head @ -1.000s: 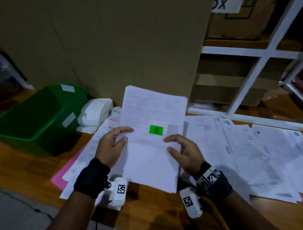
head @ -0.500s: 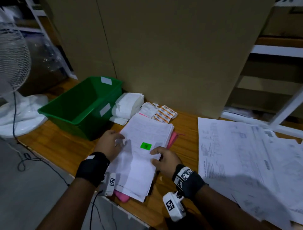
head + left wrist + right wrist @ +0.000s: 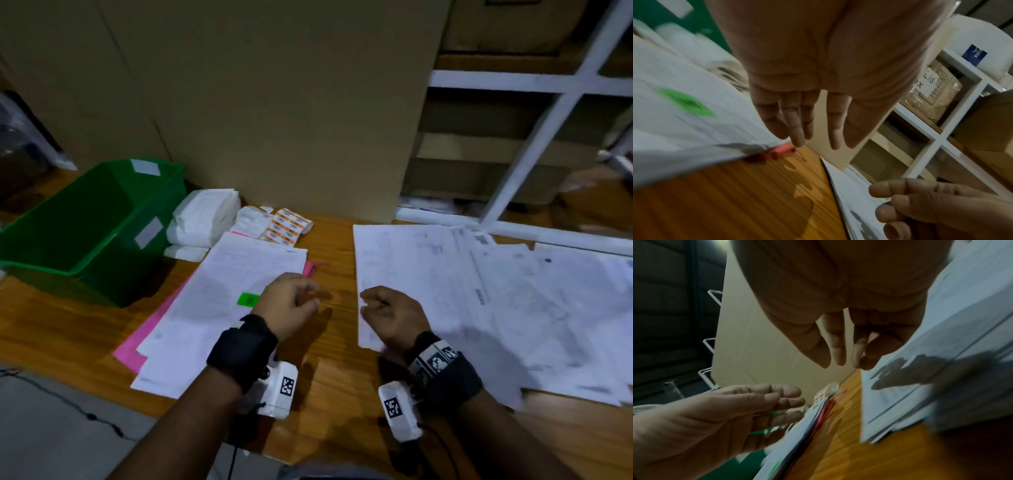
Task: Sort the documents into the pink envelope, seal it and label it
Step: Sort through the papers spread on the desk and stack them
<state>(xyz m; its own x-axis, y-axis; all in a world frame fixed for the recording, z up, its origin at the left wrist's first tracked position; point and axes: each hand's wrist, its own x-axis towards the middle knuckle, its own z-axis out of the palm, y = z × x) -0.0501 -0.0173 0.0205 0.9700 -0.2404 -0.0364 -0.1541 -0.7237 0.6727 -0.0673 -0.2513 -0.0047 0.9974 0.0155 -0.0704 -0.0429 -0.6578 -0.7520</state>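
Note:
A stack of white documents [image 3: 233, 301] with a green sticker [image 3: 249, 299] lies on the pink envelope [image 3: 137, 346], whose edge shows at the stack's left and far right corner. My left hand [image 3: 291, 305] hovers empty over the stack's right edge, fingers loosely relaxed. In the left wrist view the left hand [image 3: 807, 123] hangs above the stack [image 3: 684, 123] and a red envelope string [image 3: 781, 151]. My right hand [image 3: 387, 311] floats empty above the left edge of a wide spread of loose documents [image 3: 479, 308]. The right hand [image 3: 838, 350] shows loose fingers in its wrist view.
A green bin [image 3: 85, 226] stands at the left of the wooden table [image 3: 329, 342]. Folded white packs [image 3: 205, 219] and orange label sheets [image 3: 286, 228] lie behind the stack. A tall cardboard sheet [image 3: 274, 102] and a white shelf frame [image 3: 548, 102] rise at the back.
Both hands have let go of the stack, now lying on the pink envelope, and moved right over the bare wood between the two paper piles.

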